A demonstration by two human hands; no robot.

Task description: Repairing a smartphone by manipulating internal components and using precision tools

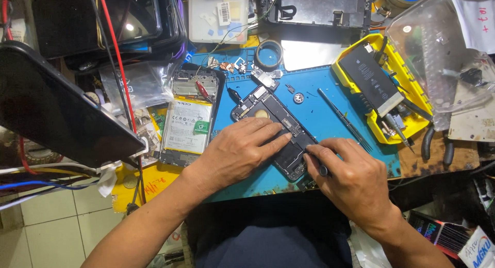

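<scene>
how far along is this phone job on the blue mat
Done: the black phone lies opened, its insides exposed, with small parts loose on the blue mat. In hand: the left hand presses it flat while the right hand works a dark tool inside. Left: it remains uncovered.

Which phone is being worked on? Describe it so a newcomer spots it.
On the blue mat, it is the dark opened phone lying diagonally under both hands. Unlike the other opened phone left of it, it shows no white battery.
</scene>
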